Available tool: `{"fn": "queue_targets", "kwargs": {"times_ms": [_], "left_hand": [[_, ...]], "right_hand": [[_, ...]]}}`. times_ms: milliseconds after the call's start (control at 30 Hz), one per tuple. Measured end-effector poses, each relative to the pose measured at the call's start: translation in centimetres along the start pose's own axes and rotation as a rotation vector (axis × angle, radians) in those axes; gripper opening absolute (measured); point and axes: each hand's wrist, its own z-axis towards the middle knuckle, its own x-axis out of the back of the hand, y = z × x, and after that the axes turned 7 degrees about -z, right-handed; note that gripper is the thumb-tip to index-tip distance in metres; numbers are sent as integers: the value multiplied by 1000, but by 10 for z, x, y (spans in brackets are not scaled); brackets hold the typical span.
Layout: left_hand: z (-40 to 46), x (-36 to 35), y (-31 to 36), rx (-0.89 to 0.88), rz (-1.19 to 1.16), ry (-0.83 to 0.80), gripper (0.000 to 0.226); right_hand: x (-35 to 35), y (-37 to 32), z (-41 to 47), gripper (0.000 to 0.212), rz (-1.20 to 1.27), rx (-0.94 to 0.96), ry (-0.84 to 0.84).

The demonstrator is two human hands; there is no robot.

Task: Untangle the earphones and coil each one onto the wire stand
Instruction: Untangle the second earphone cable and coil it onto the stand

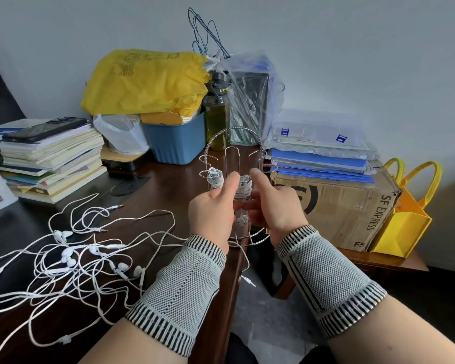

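A chrome wire stand (237,164) stands upright at the table's edge, with two white earphones coiled on its arms (216,178). Toward eight o'clock from it, a tangle of white earphones (76,256) sprawls loose across the table.

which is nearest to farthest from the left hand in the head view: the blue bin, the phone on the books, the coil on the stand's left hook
From the left hand:
1. Coiled earphone on the wire stand's left hook, just above the thumb.
2. Blue bin, behind and up-left.
3. Phone on the book stack, far left.
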Motion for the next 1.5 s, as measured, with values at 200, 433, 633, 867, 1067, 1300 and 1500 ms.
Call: {"fn": "queue_targets", "kwargs": {"times_ms": [200,433,633,867,1067,1300,1500], "left_hand": [[-3,-3,5,12,-48,-7,52],[-3,-3,8,-6,-154,-3,21],[-2,-3,11,-2,-207,35,10],[-6,-5,13,-13,-176,82,14],[-2,-1,12,-2,-44,125,22],[3,14,3,-62,305,110,16],[-4,22,-9,-206,623,66,17]], "right_hand": [[2,-8,-1,42,88,-76,-83],[-2,-11,-2,28,192,-65,-96],[-3,-14,-4,26,229,-39,-120],[-2,-15,-5,30,208,-32,-122],[11,5,-11,27,187,-131,-105],[15,29,-8,19,-98,66,13],[3,41,-7,16,-246,271,30]]}}
